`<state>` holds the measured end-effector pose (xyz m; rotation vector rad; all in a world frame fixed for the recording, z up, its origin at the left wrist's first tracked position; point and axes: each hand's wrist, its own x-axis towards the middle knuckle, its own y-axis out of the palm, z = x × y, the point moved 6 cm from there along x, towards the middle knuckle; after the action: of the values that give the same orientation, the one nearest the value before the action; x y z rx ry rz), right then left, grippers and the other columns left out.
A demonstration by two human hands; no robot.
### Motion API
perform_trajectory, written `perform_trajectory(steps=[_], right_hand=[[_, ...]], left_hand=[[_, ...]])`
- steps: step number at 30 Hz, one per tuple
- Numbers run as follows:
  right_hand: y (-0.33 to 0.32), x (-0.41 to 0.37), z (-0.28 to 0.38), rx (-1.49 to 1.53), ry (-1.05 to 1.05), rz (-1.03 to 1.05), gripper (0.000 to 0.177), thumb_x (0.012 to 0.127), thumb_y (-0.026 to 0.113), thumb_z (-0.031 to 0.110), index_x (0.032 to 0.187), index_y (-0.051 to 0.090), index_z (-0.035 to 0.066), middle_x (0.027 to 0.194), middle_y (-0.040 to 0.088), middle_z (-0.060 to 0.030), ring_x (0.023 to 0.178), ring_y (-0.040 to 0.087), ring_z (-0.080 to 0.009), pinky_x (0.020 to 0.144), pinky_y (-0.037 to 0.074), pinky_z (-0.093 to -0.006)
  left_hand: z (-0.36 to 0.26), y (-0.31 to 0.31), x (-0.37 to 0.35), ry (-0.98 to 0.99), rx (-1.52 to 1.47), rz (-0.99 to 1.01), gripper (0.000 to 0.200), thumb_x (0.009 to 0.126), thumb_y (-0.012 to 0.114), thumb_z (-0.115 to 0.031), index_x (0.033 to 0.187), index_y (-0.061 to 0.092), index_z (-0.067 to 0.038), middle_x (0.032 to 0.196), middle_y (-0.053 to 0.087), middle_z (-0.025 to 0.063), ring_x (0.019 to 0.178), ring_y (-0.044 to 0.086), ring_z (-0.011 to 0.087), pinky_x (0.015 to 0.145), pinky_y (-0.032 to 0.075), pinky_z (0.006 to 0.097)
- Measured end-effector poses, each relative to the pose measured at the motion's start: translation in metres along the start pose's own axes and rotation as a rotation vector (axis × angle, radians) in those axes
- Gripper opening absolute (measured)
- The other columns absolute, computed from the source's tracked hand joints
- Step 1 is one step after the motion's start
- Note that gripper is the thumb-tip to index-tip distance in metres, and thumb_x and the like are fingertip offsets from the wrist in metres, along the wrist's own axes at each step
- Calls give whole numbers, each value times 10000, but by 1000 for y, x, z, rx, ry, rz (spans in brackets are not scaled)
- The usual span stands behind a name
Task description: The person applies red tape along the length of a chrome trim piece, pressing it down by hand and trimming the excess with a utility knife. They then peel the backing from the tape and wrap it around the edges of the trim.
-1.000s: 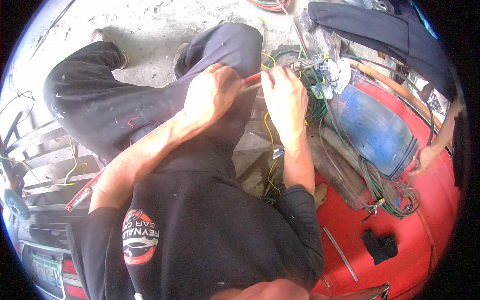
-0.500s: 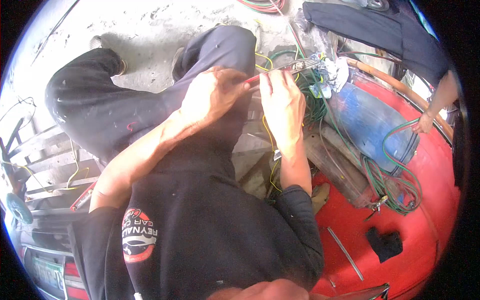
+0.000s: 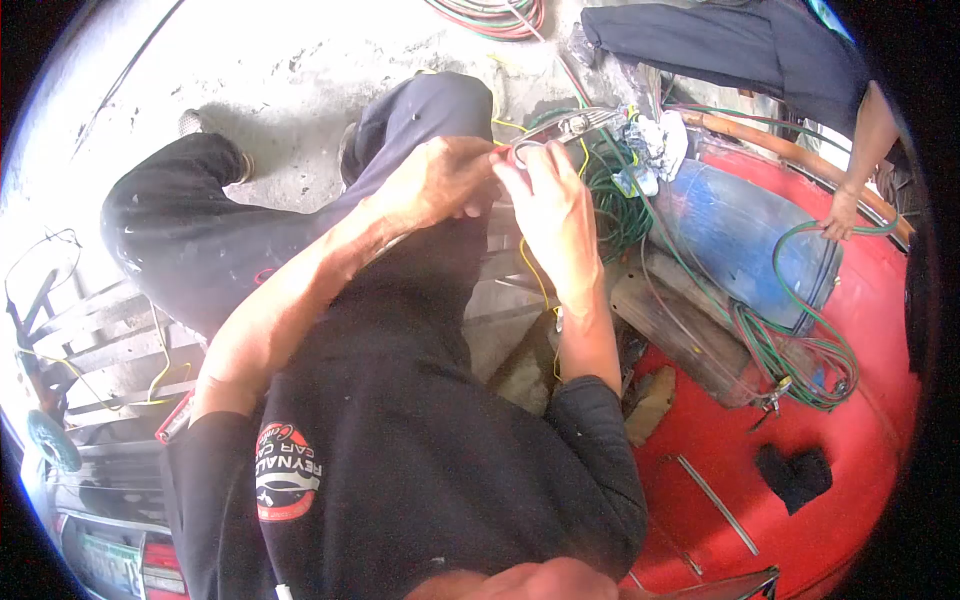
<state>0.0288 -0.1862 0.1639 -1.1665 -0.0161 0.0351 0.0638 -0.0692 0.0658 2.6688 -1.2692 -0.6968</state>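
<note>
Hands meet fingertip to fingertip, left hand (image 3: 440,185) and right hand (image 3: 552,210) both pinched on the red wire (image 3: 514,152), metal tool (image 3: 578,122) lying just beyond, nearer the right.

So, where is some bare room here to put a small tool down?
Bare concrete floor lies beyond the legs, at upper left. The red panel is free between the black cloth and the green hose. Crowded: around the left hand and right hand on the red wire, and by the blue cylinder.
</note>
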Motion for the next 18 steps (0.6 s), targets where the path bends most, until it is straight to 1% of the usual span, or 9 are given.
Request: perform_trajectory(steps=[3,4,5,7,8,10,11,14,18], right_hand=[[-9,-7,-2,95,-15,33,170,917,741,71,1045,648,10,987,643,-185,858,685,-356,704,564,-429],[-8,-11,-7,123,-51,59,261,898,755,80,1128,640,32,1011,633,-141,906,696,-349,744,578,-426],[-9,-13,-11,153,-73,66,243,897,754,74,1111,646,31,1014,636,-139,901,696,-342,750,576,-419],[-12,-17,-15,217,-117,82,206,896,751,61,1076,657,28,1019,642,-136,891,694,-329,761,573,-405],[-14,-17,-17,226,-114,89,205,884,756,37,1070,672,23,1019,652,-128,882,691,-297,743,567,-384],[-18,-17,-19,247,-110,105,210,859,767,-11,1057,700,11,1018,671,-111,865,686,-234,706,554,-343],[-18,-15,-17,232,-120,99,202,858,767,-12,1048,702,10,1018,675,-106,855,686,-231,700,554,-341],[-22,-12,-13,211,-132,90,184,859,765,-12,1032,707,9,1006,682,-98,823,684,-231,688,554,-338],[-25,-9,-10,180,-115,157,164,877,754,10,1035,709,11,959,685,-111,787,687,-261,697,556,-350]], left_hand=[[-10,0,-1,54,112,-122,397,1085,557,-325,1194,705,26,940,753,77,704,675,121,685,556,302],[-9,0,-1,98,177,-170,389,1082,561,-315,1172,712,33,927,753,78,698,671,117,690,554,308],[-10,0,0,143,243,-217,383,1079,566,-304,1150,719,39,915,753,79,693,667,112,694,552,313],[-11,1,3,129,283,-182,364,1074,571,-288,1145,721,35,878,738,80,679,651,103,697,545,317],[-10,1,4,120,302,-166,355,1071,573,-281,1143,722,33,860,731,81,672,644,99,699,542,318],[-8,4,5,67,148,-95,340,1072,568,-272,1126,724,25,811,706,80,658,629,99,683,527,313],[-6,5,6,40,69,-58,333,1072,565,-268,1118,725,20,786,693,80,651,622,99,675,520,311],[-1,10,9,107,95,-64,320,1072,559,-260,1092,722,14,736,667,72,637,611,95,643,504,308],[-7,13,4,155,181,-165,315,1065,571,-253,1052,724,22,681,643,81,617,590,107,610,491,323]])
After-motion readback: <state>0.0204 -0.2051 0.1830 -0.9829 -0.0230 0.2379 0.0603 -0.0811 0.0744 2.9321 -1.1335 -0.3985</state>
